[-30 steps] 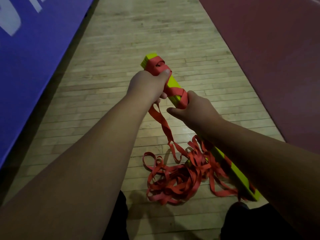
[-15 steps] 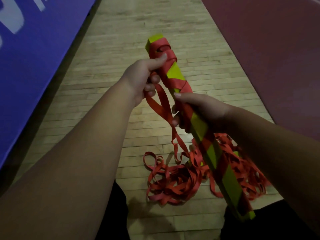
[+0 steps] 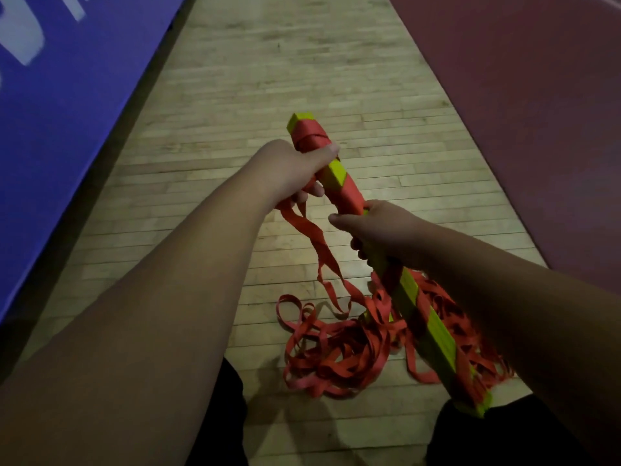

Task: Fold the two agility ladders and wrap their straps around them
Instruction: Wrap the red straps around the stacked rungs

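Open wood floor (image 3: 285,79) runs ahead between a blue mat (image 3: 67,112) and a maroon mat (image 3: 521,112). Above it, left hand (image 3: 295,173) and right hand (image 3: 379,233) curl round the folded ladder (image 3: 336,169); its red strap (image 3: 322,250) trails down.

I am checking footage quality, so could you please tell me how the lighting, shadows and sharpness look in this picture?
Head view: dim overall, brightest on the wooden floor. Head view: the loose strap pile casts soft shadows, and a broad shadow lies near the bottom edge. Head view: the white lettering on the blue surface is smeared, while the ladder bundle is sharper.
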`<state>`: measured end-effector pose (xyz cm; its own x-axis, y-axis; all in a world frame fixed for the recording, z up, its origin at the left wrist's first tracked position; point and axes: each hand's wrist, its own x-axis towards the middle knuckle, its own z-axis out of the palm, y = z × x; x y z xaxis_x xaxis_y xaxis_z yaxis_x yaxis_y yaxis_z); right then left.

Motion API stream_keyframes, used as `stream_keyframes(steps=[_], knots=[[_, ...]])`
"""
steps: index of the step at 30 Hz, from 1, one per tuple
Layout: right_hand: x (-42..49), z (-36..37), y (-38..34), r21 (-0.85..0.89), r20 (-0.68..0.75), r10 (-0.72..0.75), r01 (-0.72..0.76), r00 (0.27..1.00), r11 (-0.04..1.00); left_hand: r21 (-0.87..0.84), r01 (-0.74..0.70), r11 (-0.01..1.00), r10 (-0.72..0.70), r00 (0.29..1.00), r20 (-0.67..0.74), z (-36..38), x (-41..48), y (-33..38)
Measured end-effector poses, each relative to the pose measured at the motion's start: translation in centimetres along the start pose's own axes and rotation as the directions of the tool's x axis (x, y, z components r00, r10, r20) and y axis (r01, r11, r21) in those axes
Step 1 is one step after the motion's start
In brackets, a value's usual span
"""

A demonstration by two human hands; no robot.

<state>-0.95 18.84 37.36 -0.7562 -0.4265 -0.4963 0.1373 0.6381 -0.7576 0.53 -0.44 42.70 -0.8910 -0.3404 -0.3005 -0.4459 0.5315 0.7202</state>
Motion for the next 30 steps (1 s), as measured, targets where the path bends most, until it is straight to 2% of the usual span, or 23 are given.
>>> stream_keyframes(steps=[3,6,9,13,16,21,23,25,30], knots=[[0.3,0.5,-0.4,-0.07,-0.011,-0.002,0.001,1.0,0.998,-0.007,0.016,1.0,-0.016,1.0,0.006,0.7,0.2,0.0],[0.4,0.8,-0.8,-0.013,0.033,0.005,-0.005,0.999,1.0,-0.057,0.079,0.995,-0.081,0.996,-0.027,0.8,0.4,-0.3],[0.5,0.9,-0.9,0.034,0.062,-0.049,0.047,0.997,0.998,-0.139,0.081,0.987,-0.091,0.994,-0.066,0.5,0.7,-0.6],[-0.1,-0.4,-1.6,0.116,0.109,-0.132,0.119,0.985,0.986,-0.424,-0.008,0.905,0.019,1.0,0.022,-0.8,0.8,-0.9],[-1.2,-1.3,-2.2,0.312,0.239,-0.173,0.093,0.955,0.945,-0.555,-0.049,0.83,0.109,0.991,0.076,-1.7,0.1,0.1],[-2.6,-1.2,-2.9,0.521,0.465,-0.315,0.031,0.827,0.853,-0.712,-0.056,0.7,0.23,0.961,0.151,-1.6,-1.4,1.2],[-2.6,-1.1,-3.0,0.559,0.5,-0.328,-0.009,0.801,0.829,-0.727,-0.063,0.683,0.246,0.958,0.149,-1.6,-1.4,1.0],[-2.3,-1.1,-2.7,0.573,0.514,-0.314,-0.048,0.798,0.818,-0.692,-0.084,0.717,0.238,0.963,0.13,-1.8,-1.2,1.1],[-1.7,-1.3,-1.3,0.506,0.421,-0.164,-0.081,0.892,0.859,-0.489,-0.12,0.864,0.181,0.98,0.079,-2.0,-0.1,0.2]])
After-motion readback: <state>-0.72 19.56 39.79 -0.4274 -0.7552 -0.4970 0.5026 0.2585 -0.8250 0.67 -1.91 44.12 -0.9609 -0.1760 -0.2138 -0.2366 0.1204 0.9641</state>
